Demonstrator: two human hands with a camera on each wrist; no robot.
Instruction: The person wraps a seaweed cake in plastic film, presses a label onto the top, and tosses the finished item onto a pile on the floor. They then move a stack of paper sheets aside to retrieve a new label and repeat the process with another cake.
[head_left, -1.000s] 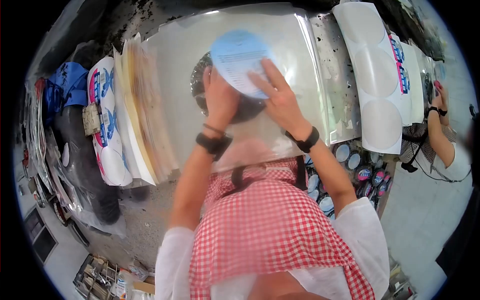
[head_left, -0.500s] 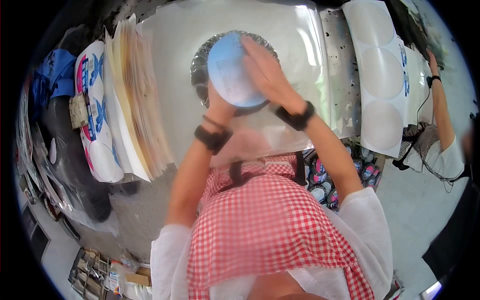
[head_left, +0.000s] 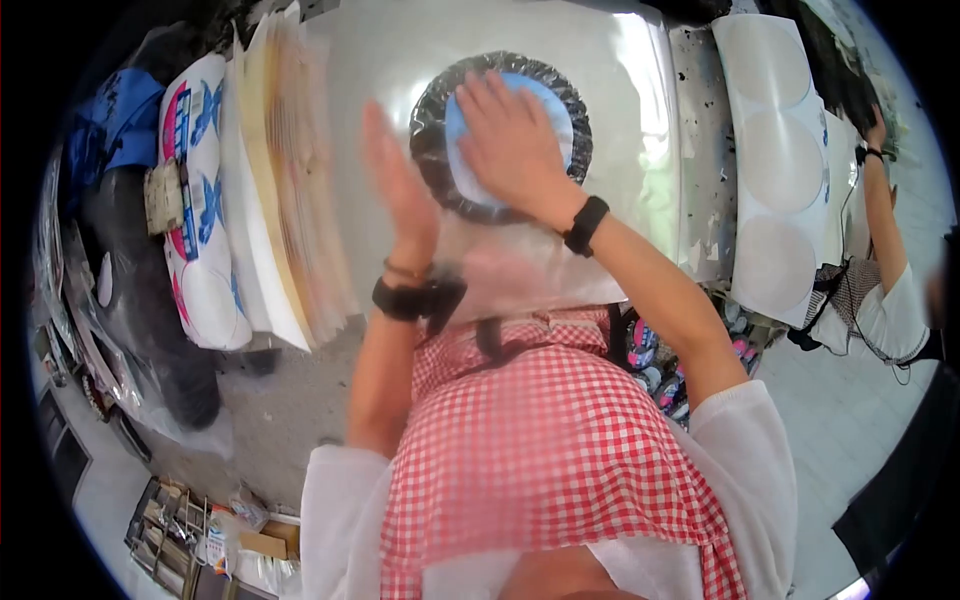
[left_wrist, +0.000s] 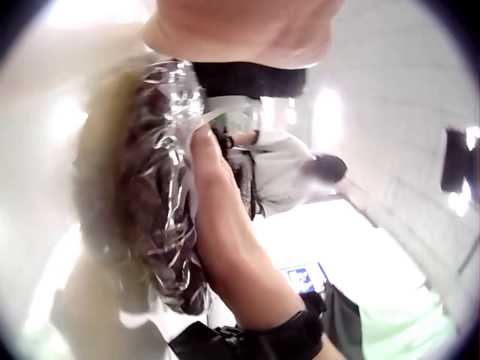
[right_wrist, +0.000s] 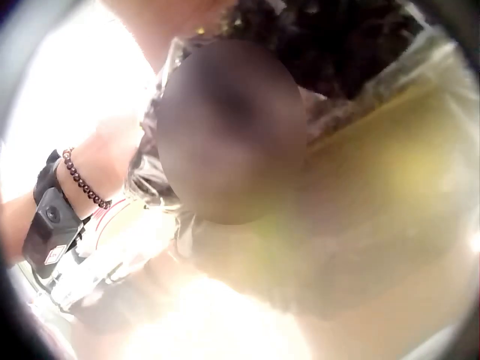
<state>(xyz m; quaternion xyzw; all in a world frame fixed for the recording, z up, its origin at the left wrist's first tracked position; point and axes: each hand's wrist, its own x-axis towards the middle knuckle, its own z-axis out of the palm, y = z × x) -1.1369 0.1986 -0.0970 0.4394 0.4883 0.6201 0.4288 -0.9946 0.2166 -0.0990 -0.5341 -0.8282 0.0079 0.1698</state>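
Note:
A dark round package (head_left: pixel 430 150) in crinkled clear plastic lies on the smooth, shiny work surface (head_left: pixel 380 40). On top of it sits a round light-blue label (head_left: pixel 558 115) with its middle covered. My right hand (head_left: pixel 515 145) rests flat across the label, fingers straight and pointing away from me. To the left of the package, my left hand (head_left: pixel 400 190) is raised, fingers extended, blurred and holding nothing. In the left wrist view the package (left_wrist: pixel 169 195) shows its shiny wrinkled side, with my right hand (left_wrist: pixel 229 232) lying against its top.
Stacked sheets (head_left: pixel 285 180) and a printed roll (head_left: pixel 195 200) line the left side. At right hangs a strip of round white labels (head_left: pixel 775 160). Several wrapped packages (head_left: pixel 660 375) lie below the surface's right front. Another person's arm (head_left: pixel 885 220) shows at far right.
The blue label, earlier held up between both hands, now lies on the package under my right palm. My left hand has come out from beneath it and moved left.

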